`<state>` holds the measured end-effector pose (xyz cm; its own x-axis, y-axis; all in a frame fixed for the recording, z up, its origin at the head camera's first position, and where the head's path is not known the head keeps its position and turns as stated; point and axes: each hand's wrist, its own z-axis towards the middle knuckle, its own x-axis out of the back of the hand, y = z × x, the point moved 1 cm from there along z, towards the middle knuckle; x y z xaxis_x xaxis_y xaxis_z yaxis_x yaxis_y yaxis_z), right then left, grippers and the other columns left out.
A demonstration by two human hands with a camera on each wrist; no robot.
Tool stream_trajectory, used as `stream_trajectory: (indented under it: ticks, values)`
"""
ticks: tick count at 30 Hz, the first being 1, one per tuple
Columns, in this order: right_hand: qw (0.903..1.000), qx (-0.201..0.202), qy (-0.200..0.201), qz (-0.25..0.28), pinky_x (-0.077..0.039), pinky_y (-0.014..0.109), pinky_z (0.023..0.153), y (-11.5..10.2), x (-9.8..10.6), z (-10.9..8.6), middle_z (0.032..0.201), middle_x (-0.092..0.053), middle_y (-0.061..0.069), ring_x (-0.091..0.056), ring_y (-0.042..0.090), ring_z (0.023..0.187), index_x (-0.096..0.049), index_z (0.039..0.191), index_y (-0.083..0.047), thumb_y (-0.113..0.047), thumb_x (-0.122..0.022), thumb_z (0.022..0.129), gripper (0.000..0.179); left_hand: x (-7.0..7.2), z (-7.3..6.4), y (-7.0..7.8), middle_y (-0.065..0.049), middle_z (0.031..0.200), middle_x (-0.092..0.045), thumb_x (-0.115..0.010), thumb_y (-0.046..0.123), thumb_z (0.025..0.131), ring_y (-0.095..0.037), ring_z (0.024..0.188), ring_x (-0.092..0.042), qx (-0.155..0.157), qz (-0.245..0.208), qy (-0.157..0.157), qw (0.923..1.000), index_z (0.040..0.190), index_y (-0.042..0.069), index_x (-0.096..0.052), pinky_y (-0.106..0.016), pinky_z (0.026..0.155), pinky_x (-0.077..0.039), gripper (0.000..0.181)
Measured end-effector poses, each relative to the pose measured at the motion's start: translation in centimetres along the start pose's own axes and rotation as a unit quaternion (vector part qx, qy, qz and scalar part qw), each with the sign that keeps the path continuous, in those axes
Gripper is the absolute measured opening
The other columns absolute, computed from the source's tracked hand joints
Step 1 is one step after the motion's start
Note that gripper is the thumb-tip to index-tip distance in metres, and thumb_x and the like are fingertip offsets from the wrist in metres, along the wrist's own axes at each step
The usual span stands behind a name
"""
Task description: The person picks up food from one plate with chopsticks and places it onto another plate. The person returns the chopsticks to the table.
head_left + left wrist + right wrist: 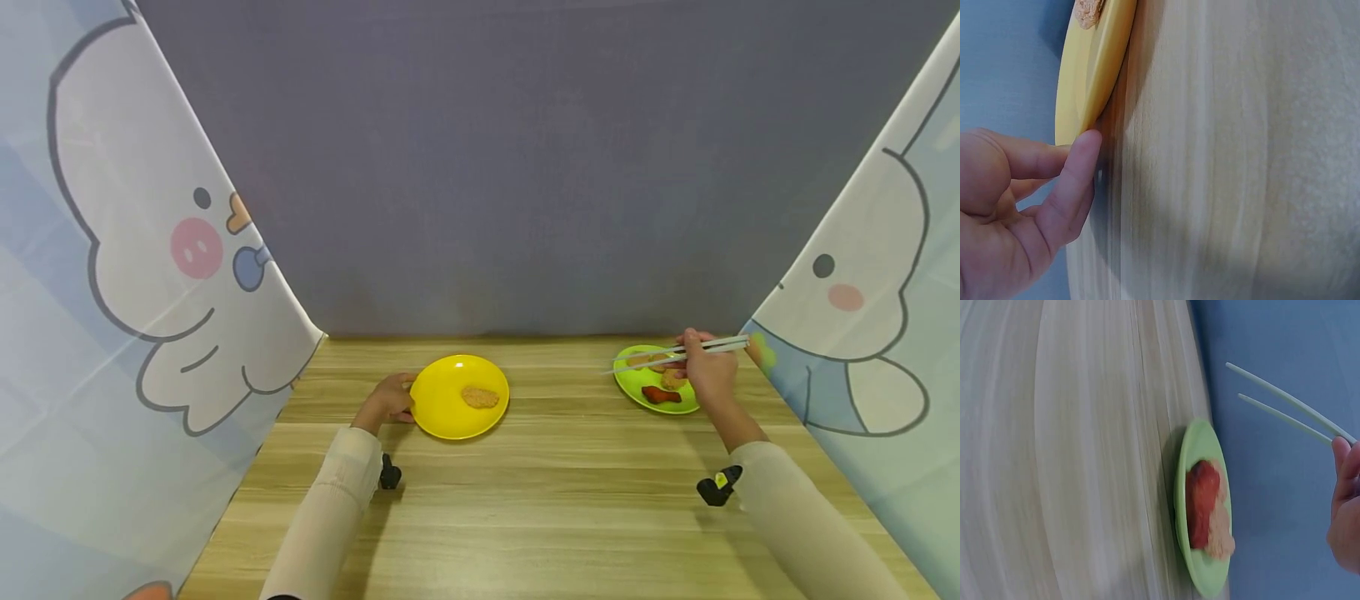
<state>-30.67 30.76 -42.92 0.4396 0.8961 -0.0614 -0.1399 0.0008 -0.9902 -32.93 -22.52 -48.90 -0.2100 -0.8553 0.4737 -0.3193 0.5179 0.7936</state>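
My left hand [392,397] pinches the left rim of a yellow plate [438,404]; in the left wrist view, thumb and fingers meet at the plate's edge [1088,115]. On that plate lies one tan, breaded-looking food piece [480,397]. At the right, my right hand [708,371] grips a pair of pale chopsticks [1285,395], their tips apart with nothing between them. The chopsticks are above a green plate [628,385]. It carries a dark red food piece [662,395] and several tan ones [672,381], partly hidden by the hand and chopsticks.
Both plates stand toward the back of a wood-grain table [540,500]. A grey backdrop [525,167] rises behind it, and cartoon-printed sheets [150,275] flank both sides. Each sleeve bears a small black device [389,472] at the wrist.
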Motion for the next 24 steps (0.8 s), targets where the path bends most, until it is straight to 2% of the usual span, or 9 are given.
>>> stream_trajectory:
  ticks: [7, 10, 15, 18, 24]
  values:
    - [0.9985, 0.029, -0.036, -0.03, -0.05, 0.022, 0.036, -1.1, 2.4, 0.2, 0.063, -0.066, -0.012, -0.066, 0.01, 0.048, -0.064, 0.081, -0.015, -0.025, -0.052, 0.097, 0.022, 0.1, 0.1, 0.1, -0.019, 0.107, -0.057, -0.052, -0.013, 0.081, -0.017, 0.065, -0.063, 0.005, 0.014, -0.001, 0.9999, 0.146, 0.018, -0.041, -0.033, 0.061, -0.062, 0.073]
    - [0.9982, 0.04, -0.036, -0.026, -0.049, 0.021, 0.036, -1.3, 3.3, 0.5, 0.062, -0.066, -0.012, -0.066, 0.009, 0.048, -0.064, 0.08, -0.016, -0.025, -0.052, 0.097, 0.023, 0.2, 0.1, 0.3, -0.019, 0.105, -0.058, -0.051, -0.013, 0.081, -0.018, 0.063, -0.063, 0.005, 0.019, -0.001, 0.9998, 0.146, 0.019, -0.041, -0.033, 0.061, -0.062, 0.073]
    - [0.9982, 0.037, -0.047, -0.003, -0.047, 0.021, 0.034, -1.2, 4.7, 1.3, 0.062, -0.068, -0.012, -0.066, 0.01, 0.047, -0.067, 0.079, -0.018, -0.025, -0.053, 0.097, 0.023, 0.4, 0.2, 0.4, -0.02, 0.105, -0.059, -0.051, -0.014, 0.08, -0.018, 0.063, -0.064, 0.004, 0.02, -0.002, 0.9998, 0.146, 0.019, -0.042, -0.033, 0.062, -0.062, 0.074]
    - [0.9973, 0.042, -0.057, -0.019, -0.046, 0.02, 0.033, -1.2, 5.6, 1.4, 0.064, -0.068, -0.013, -0.066, 0.01, 0.047, -0.068, 0.08, -0.02, -0.025, -0.052, 0.097, 0.024, 0.5, 0.2, 0.3, -0.02, 0.103, -0.06, -0.051, -0.014, 0.08, -0.018, 0.061, -0.064, 0.004, 0.023, -0.003, 0.9997, 0.146, 0.018, -0.042, -0.033, 0.061, -0.062, 0.074]
    - [0.9955, 0.046, -0.08, -0.021, -0.045, 0.02, 0.033, -2.2, 6.6, 0.5, 0.063, -0.067, -0.01, -0.066, 0.012, 0.046, -0.068, 0.079, -0.018, -0.021, -0.05, 0.098, 0.026, 0.3, 0.2, 0.2, -0.018, 0.097, -0.061, -0.052, -0.014, 0.079, -0.018, 0.06, -0.065, 0.004, 0.02, -0.002, 0.9998, 0.145, 0.019, -0.043, -0.034, 0.061, -0.062, 0.075]
